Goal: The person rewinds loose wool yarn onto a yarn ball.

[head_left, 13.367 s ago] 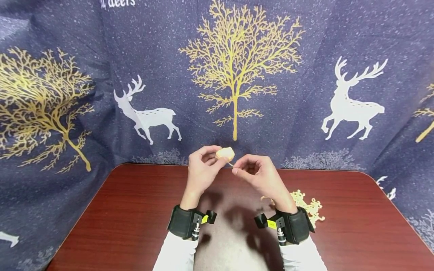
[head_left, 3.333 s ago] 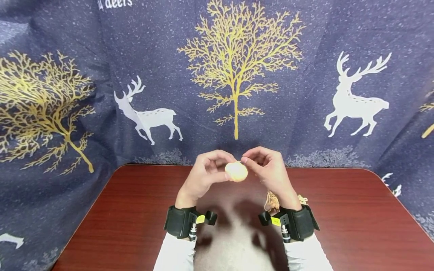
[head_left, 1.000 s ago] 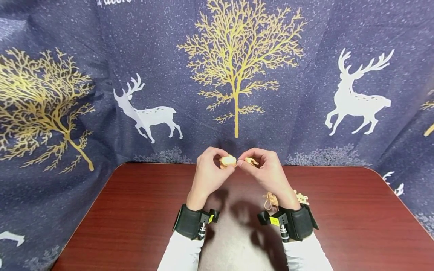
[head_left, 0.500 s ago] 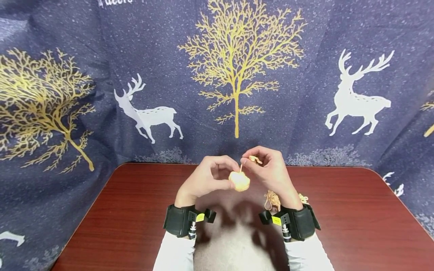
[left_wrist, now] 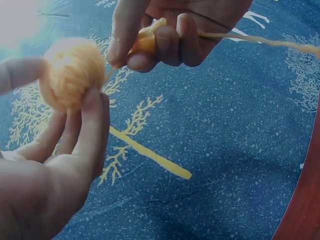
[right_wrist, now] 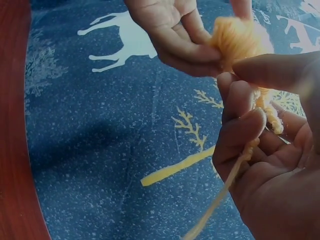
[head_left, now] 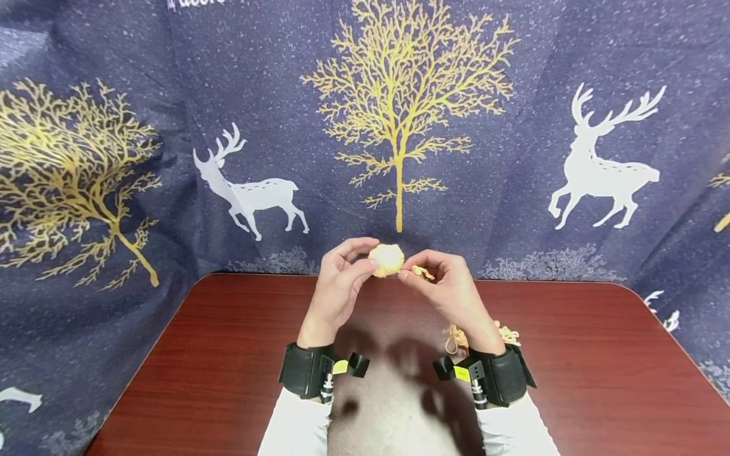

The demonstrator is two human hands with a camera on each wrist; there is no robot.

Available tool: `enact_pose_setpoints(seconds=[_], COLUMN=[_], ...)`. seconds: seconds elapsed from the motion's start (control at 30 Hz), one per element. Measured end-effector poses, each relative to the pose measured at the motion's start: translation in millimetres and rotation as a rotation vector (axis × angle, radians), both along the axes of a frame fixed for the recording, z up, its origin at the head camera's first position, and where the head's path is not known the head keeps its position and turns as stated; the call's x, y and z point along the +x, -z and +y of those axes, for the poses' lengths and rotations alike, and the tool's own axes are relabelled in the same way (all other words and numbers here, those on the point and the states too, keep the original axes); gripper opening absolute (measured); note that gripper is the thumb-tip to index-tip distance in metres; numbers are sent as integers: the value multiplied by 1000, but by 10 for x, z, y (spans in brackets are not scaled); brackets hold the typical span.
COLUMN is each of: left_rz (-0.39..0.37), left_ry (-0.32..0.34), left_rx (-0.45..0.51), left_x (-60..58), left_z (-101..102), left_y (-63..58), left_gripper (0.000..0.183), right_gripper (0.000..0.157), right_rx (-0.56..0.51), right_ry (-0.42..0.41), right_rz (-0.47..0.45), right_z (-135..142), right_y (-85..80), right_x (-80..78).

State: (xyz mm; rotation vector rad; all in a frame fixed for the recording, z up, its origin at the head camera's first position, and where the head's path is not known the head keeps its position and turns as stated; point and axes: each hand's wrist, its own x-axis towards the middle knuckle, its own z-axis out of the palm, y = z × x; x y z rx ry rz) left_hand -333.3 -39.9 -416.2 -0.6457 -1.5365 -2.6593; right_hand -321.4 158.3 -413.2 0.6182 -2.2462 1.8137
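Observation:
Above the table, my left hand (head_left: 336, 285) holds a small ball of pale yellow yarn (head_left: 388, 260) between thumb and fingers. In the left wrist view the yarn ball (left_wrist: 72, 75) shows layered windings. Just to its right, my right hand (head_left: 447, 288) pinches the strand close to the ball with thumb and forefinger. A kinked bunch of loose yarn (right_wrist: 270, 112) sits within the curled fingers of that hand. From under those fingers a yarn tail (right_wrist: 215, 205) hangs down, also visible in the left wrist view.
Loose yarn (head_left: 456, 339) lies on the reddish-brown table (head_left: 228, 354), partly hidden behind my right wrist. A dark blue cloth (head_left: 256, 95) with deer and trees hangs behind the table's far edge. Black straps with small cameras circle both wrists.
Over the last half second my left hand has turned and lifted the yarn ball up and left. Since the oldest frame, the loose yarn on the table has shrunk and a bunch has come into my right hand.

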Motion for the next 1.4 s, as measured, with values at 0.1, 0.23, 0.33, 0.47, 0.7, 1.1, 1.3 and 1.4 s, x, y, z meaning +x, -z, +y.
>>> enact_pose_setpoints(seconds=[0.1, 0.23, 0.33, 0.47, 0.7, 1.1, 1.3, 1.4], left_rz=[-19, -36, -39, -24, -22, 4, 56, 87], left_ry=[-35, -67, -86, -89, -60, -92, -126, -182], left_rx=[-25, -49, -51, -32, 18, 30, 50, 35], left_x=[-6, -13, -16, -15, -1, -7, -12, -17], left_z=[13, 28, 38, 49, 60, 70, 72, 79], left_y=[-12, -26, -33, -29, -21, -12, -3, -4], left_gripper=[41, 39, 36, 30, 24, 25, 29, 30], right_gripper=[6, 7, 7, 7, 8, 8, 7, 8], right_rx=[9, 16, 19, 11, -1, 15, 16, 24], right_ry=[2, 10, 15, 20, 23, 24, 24, 23], right_rz=[-4, -8, -8, -10, -22, -9, -2, 4], right_z=[-8, -11, -15, -16, -19, -12, -19, -23], right_y=[-5, -11, -18, -16, -13, -9, -13, -11], right_x=[6, 12, 13, 11, 13, 15, 17, 16])
